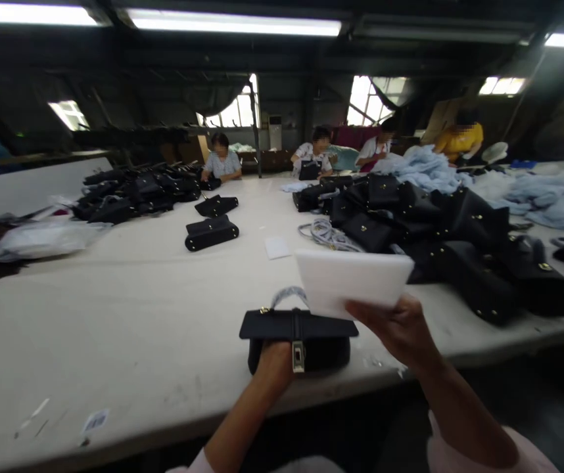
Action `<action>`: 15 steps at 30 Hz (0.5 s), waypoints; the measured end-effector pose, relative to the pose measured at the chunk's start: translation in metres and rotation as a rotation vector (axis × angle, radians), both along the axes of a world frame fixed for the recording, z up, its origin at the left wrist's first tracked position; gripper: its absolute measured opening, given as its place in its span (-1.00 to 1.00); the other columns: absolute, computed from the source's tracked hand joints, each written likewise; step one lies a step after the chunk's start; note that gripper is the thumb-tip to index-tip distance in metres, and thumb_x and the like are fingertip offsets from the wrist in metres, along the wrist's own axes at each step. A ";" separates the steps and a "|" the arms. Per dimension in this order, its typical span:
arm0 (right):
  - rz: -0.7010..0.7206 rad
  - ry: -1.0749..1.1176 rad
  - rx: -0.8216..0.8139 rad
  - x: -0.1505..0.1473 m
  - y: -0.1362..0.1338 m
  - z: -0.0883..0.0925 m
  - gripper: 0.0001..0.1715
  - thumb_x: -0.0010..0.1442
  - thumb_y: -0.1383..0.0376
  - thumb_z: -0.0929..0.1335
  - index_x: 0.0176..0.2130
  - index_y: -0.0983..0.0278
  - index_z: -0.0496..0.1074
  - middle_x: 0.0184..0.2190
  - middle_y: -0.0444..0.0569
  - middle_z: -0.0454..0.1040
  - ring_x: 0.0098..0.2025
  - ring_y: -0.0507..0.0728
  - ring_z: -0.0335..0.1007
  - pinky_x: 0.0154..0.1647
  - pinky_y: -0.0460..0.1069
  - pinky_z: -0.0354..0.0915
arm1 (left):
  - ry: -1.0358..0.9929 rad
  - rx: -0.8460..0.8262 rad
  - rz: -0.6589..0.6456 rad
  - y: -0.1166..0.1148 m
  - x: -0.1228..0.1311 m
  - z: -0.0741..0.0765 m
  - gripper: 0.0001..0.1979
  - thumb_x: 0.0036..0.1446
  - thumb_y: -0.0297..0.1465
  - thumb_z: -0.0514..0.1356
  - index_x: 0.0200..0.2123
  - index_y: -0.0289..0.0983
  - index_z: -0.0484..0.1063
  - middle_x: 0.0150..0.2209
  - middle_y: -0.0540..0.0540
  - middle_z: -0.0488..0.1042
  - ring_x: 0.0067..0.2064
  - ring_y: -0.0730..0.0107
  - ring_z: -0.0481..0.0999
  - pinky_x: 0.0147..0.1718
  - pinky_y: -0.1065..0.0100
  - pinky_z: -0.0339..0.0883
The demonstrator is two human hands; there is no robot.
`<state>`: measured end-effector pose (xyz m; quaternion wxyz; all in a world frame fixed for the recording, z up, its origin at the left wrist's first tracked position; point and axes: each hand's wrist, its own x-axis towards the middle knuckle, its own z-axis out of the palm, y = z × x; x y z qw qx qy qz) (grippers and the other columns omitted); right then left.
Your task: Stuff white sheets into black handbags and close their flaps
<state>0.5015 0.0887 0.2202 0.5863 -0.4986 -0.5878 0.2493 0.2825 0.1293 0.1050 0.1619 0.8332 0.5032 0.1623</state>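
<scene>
Near the table edge in front of me stands a small black handbag point(325, 353) with a flap, a metal turn-lock point(298, 357) and a wrapped top handle point(289, 293). My left hand point(276, 362) is at the bag's front, left of the lock; its fingers are hidden under the flap. My right hand point(403, 323) grips a white, flat rectangular sheet point(353, 279), slightly blurred, from below. This sheet is raised above the bag's right side and covers part of the handle and flap. I cannot tell whether it is paper or foam.
Black bags point(375, 217) and grey straps point(329, 233) are heaped to the right, with pale blue material point(424, 167) behind. Two black pieces lie mid-table near a small white sheet point(277, 247). More black bags point(139, 190) pile up left. Several people work across the table.
</scene>
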 end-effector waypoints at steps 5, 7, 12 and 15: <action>0.045 -0.141 -0.021 -0.022 -0.016 -0.016 -0.71 0.12 0.15 0.43 -0.35 0.37 0.52 -0.47 -0.06 0.51 -0.40 0.11 0.41 -0.39 -0.07 0.36 | 0.048 0.043 -0.080 0.001 -0.004 0.003 -0.74 0.11 -0.55 0.07 -0.22 -0.26 0.53 -0.29 -0.23 0.54 -0.12 0.04 0.51 -0.07 0.07 0.29; 0.063 -0.138 -0.069 -0.022 -0.009 -0.025 -0.69 0.12 0.14 0.43 -0.28 0.37 0.52 -0.42 -0.05 0.52 -0.36 0.12 0.42 -0.35 -0.05 0.37 | 0.062 0.070 -0.103 0.002 -0.009 0.007 -0.75 0.08 -0.57 0.07 -0.28 -0.29 0.53 -0.40 -0.22 0.52 -0.24 0.05 0.53 -0.16 0.09 0.32; 0.324 0.027 -0.207 -0.014 0.003 -0.036 -0.65 0.02 0.17 0.49 -0.24 0.37 0.53 -0.34 -0.02 0.54 -0.29 0.14 0.43 -0.27 -0.02 0.38 | 0.019 0.099 -0.113 0.003 -0.022 0.013 -0.79 -0.03 -0.63 0.07 -0.51 -0.31 0.47 -0.53 -0.20 0.48 -0.42 0.14 0.49 -0.35 0.20 0.31; 0.619 0.188 -0.400 -0.010 0.000 -0.041 -0.64 -0.08 0.23 0.54 -0.28 0.38 0.53 -0.38 -0.05 0.54 -0.35 0.09 0.43 -0.29 -0.03 0.39 | -0.068 0.110 -0.128 0.008 -0.025 0.013 -0.81 -0.04 -0.62 0.11 -0.50 -0.29 0.48 -0.49 -0.16 0.51 -0.37 0.19 0.50 -0.30 0.21 0.34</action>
